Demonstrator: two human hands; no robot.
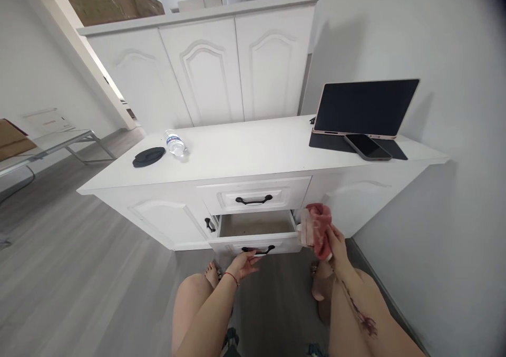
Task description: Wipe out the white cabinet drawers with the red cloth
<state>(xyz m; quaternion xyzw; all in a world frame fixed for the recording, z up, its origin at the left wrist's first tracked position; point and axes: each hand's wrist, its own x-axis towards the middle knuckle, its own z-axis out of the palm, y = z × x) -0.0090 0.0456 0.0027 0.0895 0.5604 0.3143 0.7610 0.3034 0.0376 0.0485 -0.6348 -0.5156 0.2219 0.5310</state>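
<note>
A white sideboard (pixel 253 151) stands in front of me with its lower middle drawer (pixel 256 241) pulled out; the inside looks bare. My left hand (pixel 245 263) reaches under the drawer's black handle (pixel 259 250), fingers curled against it. My right hand (pixel 336 241) holds a folded pink-red cloth (pixel 318 228) at the drawer's right front corner. The upper drawer (pixel 253 194) above stays closed.
On the sideboard top lie a black disc-shaped item (pixel 148 156), a water bottle (pixel 175 143) on its side, a propped tablet (pixel 366 108) and a phone (pixel 367 147). A white wall is close on the right. Tall white cupboards (pixel 205 67) stand behind. My knees are below.
</note>
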